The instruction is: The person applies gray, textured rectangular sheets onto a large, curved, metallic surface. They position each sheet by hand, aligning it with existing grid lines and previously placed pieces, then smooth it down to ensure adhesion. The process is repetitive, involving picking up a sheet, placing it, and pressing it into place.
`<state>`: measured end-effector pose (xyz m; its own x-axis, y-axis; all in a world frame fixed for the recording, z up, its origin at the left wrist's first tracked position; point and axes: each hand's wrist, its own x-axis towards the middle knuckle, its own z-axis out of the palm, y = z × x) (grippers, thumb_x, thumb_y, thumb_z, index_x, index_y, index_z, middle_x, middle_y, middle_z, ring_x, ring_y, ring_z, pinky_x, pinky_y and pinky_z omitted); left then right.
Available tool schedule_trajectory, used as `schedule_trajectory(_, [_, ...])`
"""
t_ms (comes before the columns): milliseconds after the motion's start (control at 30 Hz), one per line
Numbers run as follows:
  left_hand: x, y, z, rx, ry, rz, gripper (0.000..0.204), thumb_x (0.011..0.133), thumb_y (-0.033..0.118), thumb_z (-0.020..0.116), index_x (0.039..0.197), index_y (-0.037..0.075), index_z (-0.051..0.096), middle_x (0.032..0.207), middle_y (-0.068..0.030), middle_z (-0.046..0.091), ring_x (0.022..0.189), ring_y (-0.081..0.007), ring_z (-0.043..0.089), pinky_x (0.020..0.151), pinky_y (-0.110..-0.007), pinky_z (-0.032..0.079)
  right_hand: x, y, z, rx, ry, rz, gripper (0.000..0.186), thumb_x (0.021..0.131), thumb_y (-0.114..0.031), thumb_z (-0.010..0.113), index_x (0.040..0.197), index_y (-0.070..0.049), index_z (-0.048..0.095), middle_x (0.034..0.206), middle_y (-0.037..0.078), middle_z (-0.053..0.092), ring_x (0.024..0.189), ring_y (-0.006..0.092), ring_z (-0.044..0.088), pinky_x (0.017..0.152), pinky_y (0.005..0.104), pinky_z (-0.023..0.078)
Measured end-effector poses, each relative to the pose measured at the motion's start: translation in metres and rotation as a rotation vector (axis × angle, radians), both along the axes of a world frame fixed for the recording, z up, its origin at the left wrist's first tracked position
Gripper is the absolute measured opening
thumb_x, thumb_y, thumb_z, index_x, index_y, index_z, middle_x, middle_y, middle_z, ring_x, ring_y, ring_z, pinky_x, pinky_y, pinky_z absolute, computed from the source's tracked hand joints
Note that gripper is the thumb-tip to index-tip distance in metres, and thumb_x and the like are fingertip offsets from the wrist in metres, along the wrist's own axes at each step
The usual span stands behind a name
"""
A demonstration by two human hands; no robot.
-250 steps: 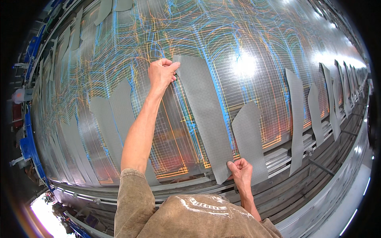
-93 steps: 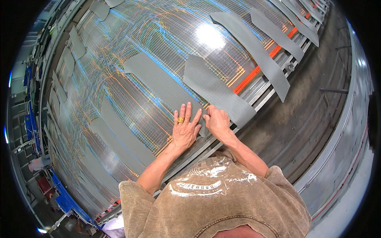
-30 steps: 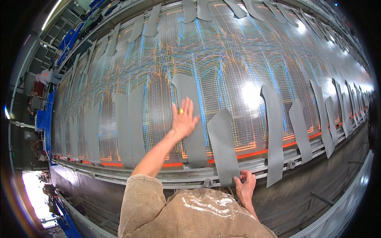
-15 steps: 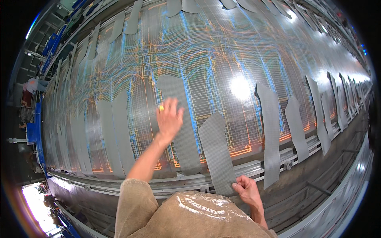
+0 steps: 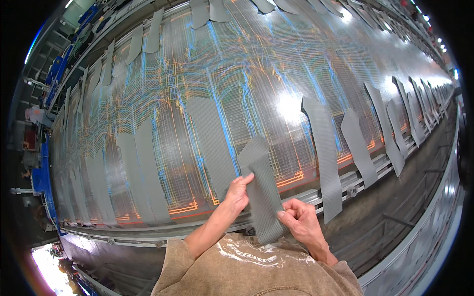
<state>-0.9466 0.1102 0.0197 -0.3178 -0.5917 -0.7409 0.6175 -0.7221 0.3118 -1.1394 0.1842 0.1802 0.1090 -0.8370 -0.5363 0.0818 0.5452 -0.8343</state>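
A grey ribbed sheet piece (image 5: 266, 202) with a pointed far end lies partly on the long table, and its near end hangs over the table edge in front of my body. My left hand (image 5: 238, 192) pinches its left edge, thumb on top. Lower down, my right hand (image 5: 299, 221) is closed on the right edge near the bottom. The piece looks bent upward between the hands. Left of it, a wider grey sheet piece (image 5: 210, 133) lies flat on the table, apart from my hands.
The long shiny table (image 5: 170, 163) carries a printed grid of blue and orange lines. More grey pieces (image 5: 323, 158) lie along its near edge, some overhanging the metal rail (image 5: 353, 190). Others (image 5: 154, 34) line the far side. Blue machine frames (image 5: 42, 182) stand at the left.
My left hand has come down and right from over the wider piece to the pointed piece's left edge. The right hand keeps its edge, and the piece now bends upward. The view has shifted slightly.
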Motion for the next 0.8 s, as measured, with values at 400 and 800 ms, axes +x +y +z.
schedule_trajectory(400, [0.041, -0.149, 0.119, -0.583, -0.308, -0.025, 0.033, 0.093, 0.011, 0.065, 0.12, -0.001, 0.051, 0.108, -0.0093, 0.067, 0.092, -0.0188, 0.068, 0.078, -0.033, 0.059, -0.011, -0.035, -0.005, -0.221, 0.098, -0.105, 0.009, 0.089, -0.003, 0.069, 0.097, 0.001, 0.065, 0.069, -0.007, 0.057, 0.06, -0.0008, 0.044, 0.053, 0.0185, 0.035])
schedule_trajectory(800, [0.088, -0.349, 0.038, -0.682, -0.935, -0.923, 0.01, 0.087, 0.015, 0.072, 0.083, 0.009, 0.065, 0.075, 0.0014, 0.064, 0.069, -0.0071, 0.061, 0.061, -0.024, 0.051, 0.04, -0.084, -0.122, 0.117, -0.071, -0.233, 0.025, 0.087, -0.002, 0.07, 0.109, 0.003, 0.058, 0.073, -0.003, 0.059, 0.063, 0.0027, 0.049, 0.056, 0.0201, 0.039])
